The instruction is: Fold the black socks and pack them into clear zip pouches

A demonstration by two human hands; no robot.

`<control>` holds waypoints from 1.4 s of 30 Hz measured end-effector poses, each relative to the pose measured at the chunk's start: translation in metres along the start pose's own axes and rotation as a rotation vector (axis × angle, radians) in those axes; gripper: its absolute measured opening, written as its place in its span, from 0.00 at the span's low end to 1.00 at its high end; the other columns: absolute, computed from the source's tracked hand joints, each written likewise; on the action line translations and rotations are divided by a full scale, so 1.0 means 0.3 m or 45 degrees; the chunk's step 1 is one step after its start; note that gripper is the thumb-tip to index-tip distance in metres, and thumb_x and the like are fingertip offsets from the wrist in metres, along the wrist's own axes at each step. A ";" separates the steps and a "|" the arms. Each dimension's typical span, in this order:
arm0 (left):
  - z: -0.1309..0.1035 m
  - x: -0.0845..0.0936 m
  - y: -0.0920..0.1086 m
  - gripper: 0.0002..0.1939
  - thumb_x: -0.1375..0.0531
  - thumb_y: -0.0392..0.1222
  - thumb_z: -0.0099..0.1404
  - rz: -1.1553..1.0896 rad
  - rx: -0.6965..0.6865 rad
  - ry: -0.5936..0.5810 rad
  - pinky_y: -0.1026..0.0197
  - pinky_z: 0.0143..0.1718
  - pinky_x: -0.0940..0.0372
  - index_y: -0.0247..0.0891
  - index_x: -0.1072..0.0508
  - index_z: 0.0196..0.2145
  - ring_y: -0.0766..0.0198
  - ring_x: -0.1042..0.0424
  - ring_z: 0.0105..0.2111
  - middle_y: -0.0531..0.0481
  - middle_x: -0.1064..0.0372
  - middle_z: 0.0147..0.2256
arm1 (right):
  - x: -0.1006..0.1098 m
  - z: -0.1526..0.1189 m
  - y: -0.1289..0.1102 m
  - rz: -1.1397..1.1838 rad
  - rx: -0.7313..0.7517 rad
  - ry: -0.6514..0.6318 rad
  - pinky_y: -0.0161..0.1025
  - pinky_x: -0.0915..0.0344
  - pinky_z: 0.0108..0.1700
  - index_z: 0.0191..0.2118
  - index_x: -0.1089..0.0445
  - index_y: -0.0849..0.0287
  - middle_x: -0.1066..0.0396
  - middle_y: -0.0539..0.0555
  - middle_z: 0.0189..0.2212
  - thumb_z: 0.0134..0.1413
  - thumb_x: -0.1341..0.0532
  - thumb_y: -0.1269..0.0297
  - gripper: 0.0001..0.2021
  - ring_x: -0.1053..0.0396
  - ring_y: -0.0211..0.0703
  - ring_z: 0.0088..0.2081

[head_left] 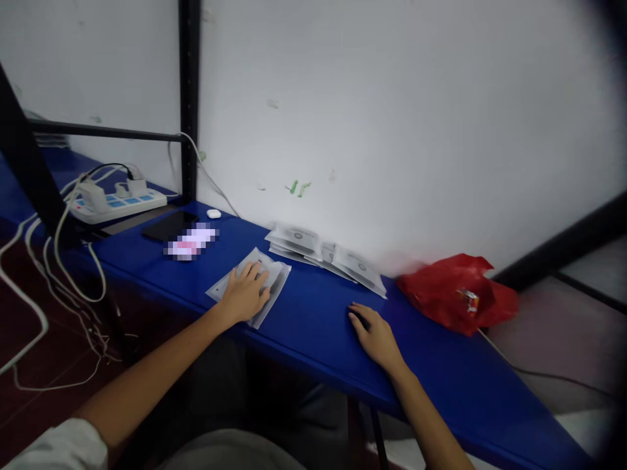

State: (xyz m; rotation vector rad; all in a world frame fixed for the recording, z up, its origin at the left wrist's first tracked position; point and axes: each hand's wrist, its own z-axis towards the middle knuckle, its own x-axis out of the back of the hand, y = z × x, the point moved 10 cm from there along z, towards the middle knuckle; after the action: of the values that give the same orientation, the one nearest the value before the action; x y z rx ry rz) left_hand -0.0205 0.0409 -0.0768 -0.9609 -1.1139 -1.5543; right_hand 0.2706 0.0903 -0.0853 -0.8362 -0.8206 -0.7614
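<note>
Packets [279,277] under left fingers [254,269], on blue table [313,333].

Dim, greyish light fills the scene, brightest on the middle of the plain white wall [372,130], which fades towards the corners; no lamp is in view, so the source cannot be told. The glossy blue bench [313,326] carries a faint sheen, and the space beneath it sinks into near-black shadow. The crumpled red plastic bag [455,294] is smeared by blur at its left side. A dark, curved vignette cuts the right corners, and coarse square pixelation covers one bright, pinkish-white patch [191,241].
</note>
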 end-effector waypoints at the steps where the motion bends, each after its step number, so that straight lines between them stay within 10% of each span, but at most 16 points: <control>1: -0.001 0.005 -0.027 0.22 0.54 0.45 0.67 0.009 0.032 0.010 0.38 0.57 0.50 0.40 0.39 0.57 0.50 0.52 0.62 0.41 0.49 0.62 | -0.001 0.001 0.002 0.006 0.000 -0.005 0.53 0.37 0.53 0.43 0.27 0.58 0.28 0.60 0.47 0.56 0.47 0.57 0.16 0.31 0.51 0.49; 19: 0.192 -0.040 -0.298 0.26 0.56 0.44 0.67 -0.046 0.271 -0.198 0.32 0.57 0.59 0.33 0.46 0.60 0.44 0.62 0.64 0.34 0.60 0.65 | -0.003 0.010 0.017 -0.039 -0.003 -0.036 0.52 0.35 0.52 0.43 0.28 0.57 0.28 0.58 0.46 0.55 0.47 0.51 0.19 0.30 0.51 0.48; 42: 0.501 -0.128 -0.301 0.25 0.58 0.48 0.67 -0.094 0.170 -0.007 0.37 0.59 0.60 0.40 0.42 0.58 0.48 0.59 0.64 0.40 0.55 0.64 | 0.000 -0.008 0.040 -0.046 -0.041 -0.027 0.54 0.34 0.52 0.45 0.28 0.56 0.29 0.59 0.48 0.55 0.47 0.48 0.20 0.31 0.53 0.50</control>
State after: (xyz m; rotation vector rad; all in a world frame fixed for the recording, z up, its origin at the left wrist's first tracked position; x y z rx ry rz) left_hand -0.0899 0.2060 -0.0903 -0.8429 -1.2527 -1.5165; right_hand 0.2813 0.0937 -0.0902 -0.8619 -0.8461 -0.8003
